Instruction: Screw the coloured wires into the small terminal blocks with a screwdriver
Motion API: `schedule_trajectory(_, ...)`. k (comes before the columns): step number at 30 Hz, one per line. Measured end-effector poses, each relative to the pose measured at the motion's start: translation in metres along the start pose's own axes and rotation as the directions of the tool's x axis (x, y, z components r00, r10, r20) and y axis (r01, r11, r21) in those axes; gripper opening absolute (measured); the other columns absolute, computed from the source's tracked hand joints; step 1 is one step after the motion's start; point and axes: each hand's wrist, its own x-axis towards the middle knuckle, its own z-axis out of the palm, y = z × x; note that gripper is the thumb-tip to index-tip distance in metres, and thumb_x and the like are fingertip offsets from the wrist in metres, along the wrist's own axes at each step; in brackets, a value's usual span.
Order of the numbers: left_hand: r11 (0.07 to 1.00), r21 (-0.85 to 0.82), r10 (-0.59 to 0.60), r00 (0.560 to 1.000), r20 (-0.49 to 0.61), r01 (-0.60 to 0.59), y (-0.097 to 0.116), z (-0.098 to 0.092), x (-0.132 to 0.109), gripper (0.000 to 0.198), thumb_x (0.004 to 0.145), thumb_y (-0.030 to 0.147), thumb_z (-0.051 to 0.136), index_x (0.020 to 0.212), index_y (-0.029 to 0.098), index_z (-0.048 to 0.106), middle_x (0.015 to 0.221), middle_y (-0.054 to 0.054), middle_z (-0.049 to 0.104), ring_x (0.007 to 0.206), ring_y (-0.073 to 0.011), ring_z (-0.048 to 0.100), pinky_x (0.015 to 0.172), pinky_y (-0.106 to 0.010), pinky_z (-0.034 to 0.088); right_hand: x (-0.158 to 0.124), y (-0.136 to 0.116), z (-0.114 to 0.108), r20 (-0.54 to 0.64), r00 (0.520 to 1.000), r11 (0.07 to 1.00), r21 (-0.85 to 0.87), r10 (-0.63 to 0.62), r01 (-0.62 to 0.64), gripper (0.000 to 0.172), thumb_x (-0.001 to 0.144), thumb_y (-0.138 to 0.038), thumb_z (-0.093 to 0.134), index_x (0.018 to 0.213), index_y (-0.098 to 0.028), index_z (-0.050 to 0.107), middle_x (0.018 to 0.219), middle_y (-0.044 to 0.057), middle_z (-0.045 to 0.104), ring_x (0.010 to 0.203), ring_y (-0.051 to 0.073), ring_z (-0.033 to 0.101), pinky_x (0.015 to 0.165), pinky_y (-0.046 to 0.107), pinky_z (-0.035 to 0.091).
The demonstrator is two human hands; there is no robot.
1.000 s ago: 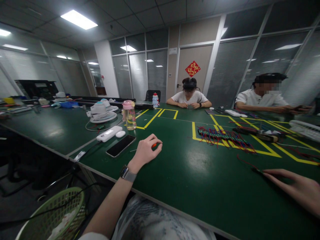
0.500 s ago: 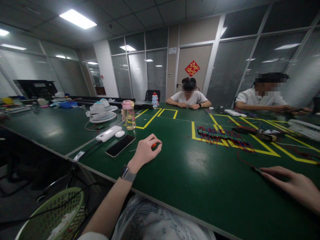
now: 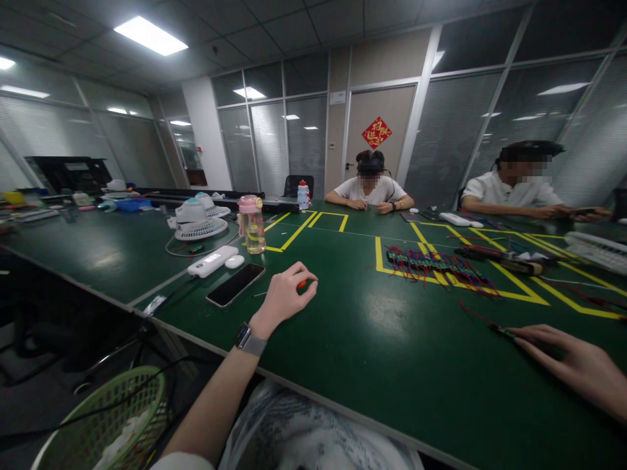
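Note:
My left hand (image 3: 287, 294) rests on the green table, its fingers closed around a screwdriver (image 3: 302, 284). The orange-red handle shows between thumb and forefinger, and a thin shaft sticks out on the wrist side. At the right, my right hand (image 3: 571, 362) pinches a small green circuit board (image 3: 503, 331) by one end, low over the table. Thin red wires trail from the board's far end. Beyond it lies a row of similar circuit boards (image 3: 435, 261) with red and blue wires, inside yellow tape lines.
A phone (image 3: 236, 285), a white power strip (image 3: 213, 261) and a pink-lidded bottle (image 3: 252, 225) stand left of my left hand, with white fans (image 3: 200, 225) behind. Pliers-like tools (image 3: 509, 261) lie at the right. Two people sit across the table. A green basket (image 3: 105, 418) stands below.
The circuit board in my right hand has turned slightly, and its red wires now reach a little further left. My left hand has stayed in place with the screwdriver.

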Motion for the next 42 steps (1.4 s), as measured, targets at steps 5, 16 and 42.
schedule_trajectory(5,1.0,0.016,0.002,1.0,-0.012,-0.002,-0.001,0.002,0.0,0.023,0.087,0.032,0.048,0.088,0.02,0.067,0.09,-0.002,0.059,0.075,-0.0117,0.056,0.073,-0.025,0.046,0.003,0.005,0.002,-0.048,0.998,0.999,0.015,0.046,-0.046,0.052,0.054,-0.061,0.063,0.088,-0.023,0.074,0.08,0.007,0.074,0.071,0.031,0.069,0.056,0.035,0.057)
schedule_trajectory(16,1.0,0.0,0.0,1.0,0.001,0.0,-0.001,0.002,0.0,0.024,0.088,0.034,0.047,0.088,0.019,0.066,0.091,-0.002,0.059,0.075,-0.0117,0.057,0.072,-0.026,0.047,0.0,0.016,0.004,-0.088,0.981,0.982,-0.084,-0.174,0.167,0.041,0.061,-0.055,0.061,0.082,-0.023,0.074,0.082,0.004,0.074,0.071,0.026,0.07,0.059,0.031,0.059)
schedule_trajectory(42,0.999,0.032,0.014,1.0,-0.001,-0.014,0.0,0.003,0.0,0.023,0.087,0.032,0.048,0.088,0.02,0.067,0.09,-0.003,0.059,0.074,-0.0117,0.056,0.072,-0.025,0.045,-0.006,0.0,0.002,-0.111,0.99,0.995,-0.057,-0.089,0.083,0.042,0.059,-0.06,0.061,0.078,-0.025,0.074,0.081,0.003,0.074,0.073,0.027,0.07,0.058,0.032,0.058)
